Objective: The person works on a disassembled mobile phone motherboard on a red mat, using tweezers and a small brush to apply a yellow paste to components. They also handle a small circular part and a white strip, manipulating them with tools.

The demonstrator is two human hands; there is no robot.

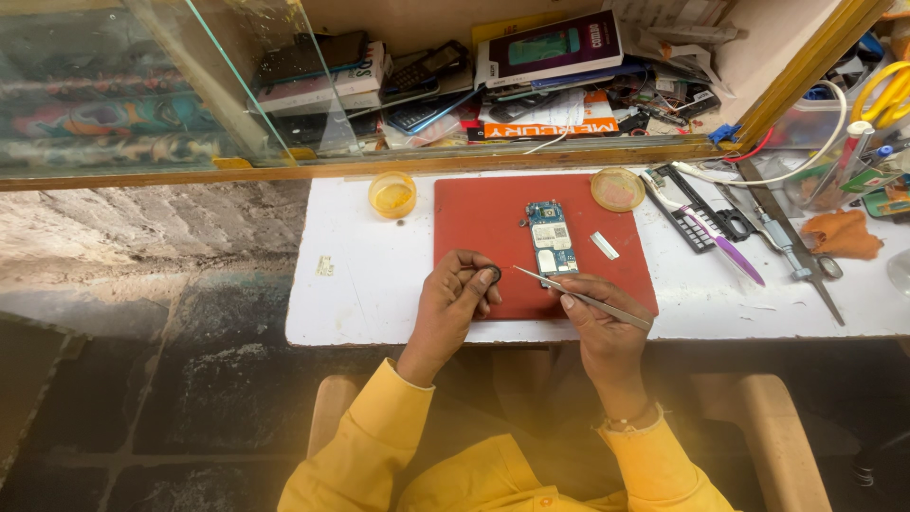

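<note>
A blue phone circuit board (552, 237) lies upright on a red work mat (479, 223) on a white bench. My left hand (453, 303) pinches a small dark round part (492, 274) between thumb and forefinger at the mat's near edge. My right hand (599, 318) grips metal tweezers (580, 296); their tip points left toward the round part, just below the board. A small silver strip (604, 246) rests on the mat to the right of the board.
A yellow cup (392, 194) and a shallow round dish (617, 189) stand at the mat's far corners. Right of the mat lie a dark phone frame (689, 206), a purple tool (736, 256), scissors and an orange cloth (842, 234). Boxes and phones crowd the shelf behind glass.
</note>
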